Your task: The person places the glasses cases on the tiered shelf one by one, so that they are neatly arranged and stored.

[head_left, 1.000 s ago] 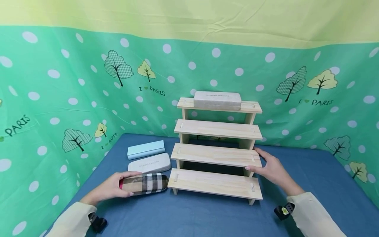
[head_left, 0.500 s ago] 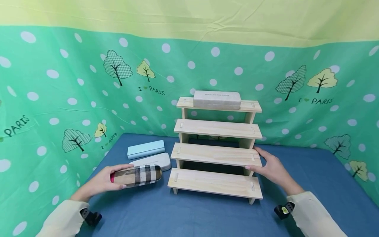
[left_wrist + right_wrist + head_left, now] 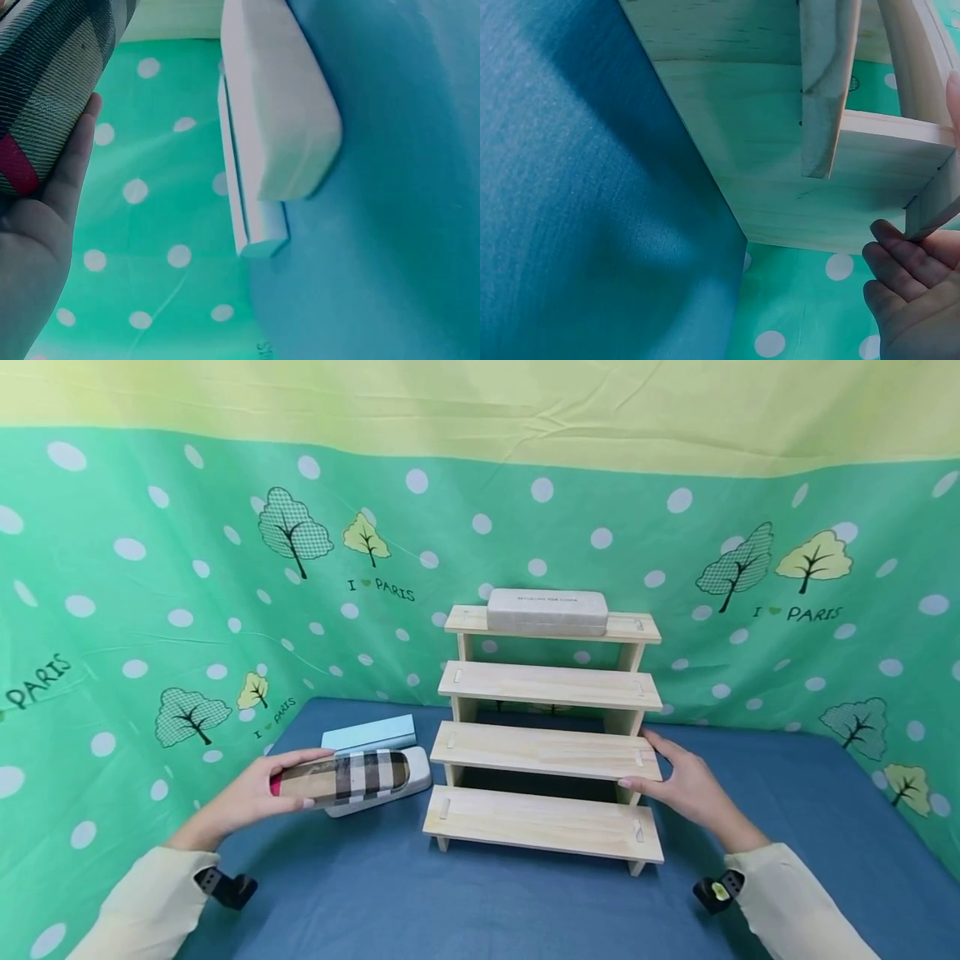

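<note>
My left hand [image 3: 243, 797] grips a plaid glasses case [image 3: 360, 775] by its left end, thumb on the near side and fingers on the far side. In the left wrist view the plaid case [image 3: 64, 82] is held up off the table. From the head view it overlaps a white glasses case [image 3: 418, 770] and part of a long light-blue case [image 3: 367, 732], both lying on the table. At the right, my right hand [image 3: 693, 789] holds the end of the second-lowest step of a wooden step shelf [image 3: 547, 752], thumb at its front edge.
Another pale glasses case [image 3: 547, 614] sits on the top step of the shelf. A blue cloth [image 3: 480, 910] covers the table. Behind hangs a green dotted curtain [image 3: 420, 635], close to the back of the shelf.
My left hand has lifted the plaid glasses case and moved it left and away from me, from beside the shelf to over the white case. The right hand stays on the shelf.
</note>
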The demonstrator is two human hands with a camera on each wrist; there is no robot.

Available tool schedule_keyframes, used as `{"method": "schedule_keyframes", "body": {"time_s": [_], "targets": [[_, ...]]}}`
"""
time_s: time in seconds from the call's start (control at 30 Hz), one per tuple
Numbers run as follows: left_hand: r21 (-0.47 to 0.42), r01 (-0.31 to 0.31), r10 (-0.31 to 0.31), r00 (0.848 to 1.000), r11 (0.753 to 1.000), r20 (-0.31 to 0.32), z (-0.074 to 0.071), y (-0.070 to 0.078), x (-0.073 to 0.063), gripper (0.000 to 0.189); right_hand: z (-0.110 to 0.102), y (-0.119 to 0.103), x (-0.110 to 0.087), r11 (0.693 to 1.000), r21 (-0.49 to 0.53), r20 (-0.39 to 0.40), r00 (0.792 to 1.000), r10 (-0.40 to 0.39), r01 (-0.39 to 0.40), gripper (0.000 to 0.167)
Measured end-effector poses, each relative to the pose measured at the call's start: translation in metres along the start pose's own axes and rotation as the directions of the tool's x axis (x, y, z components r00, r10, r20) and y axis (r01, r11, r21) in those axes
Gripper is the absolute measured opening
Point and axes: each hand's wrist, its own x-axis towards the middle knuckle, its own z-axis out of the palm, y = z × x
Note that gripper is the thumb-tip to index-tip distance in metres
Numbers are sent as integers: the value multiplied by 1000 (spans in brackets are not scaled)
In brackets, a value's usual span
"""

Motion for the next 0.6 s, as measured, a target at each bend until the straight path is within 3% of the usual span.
{"method": "schedule_keyframes", "body": {"time_s": [0.6], "targets": [[-28, -30, 30, 1000, 999, 3, 12, 24, 29, 60, 1, 0, 0, 1000, -15, 4, 1000, 2, -2, 97]]}}
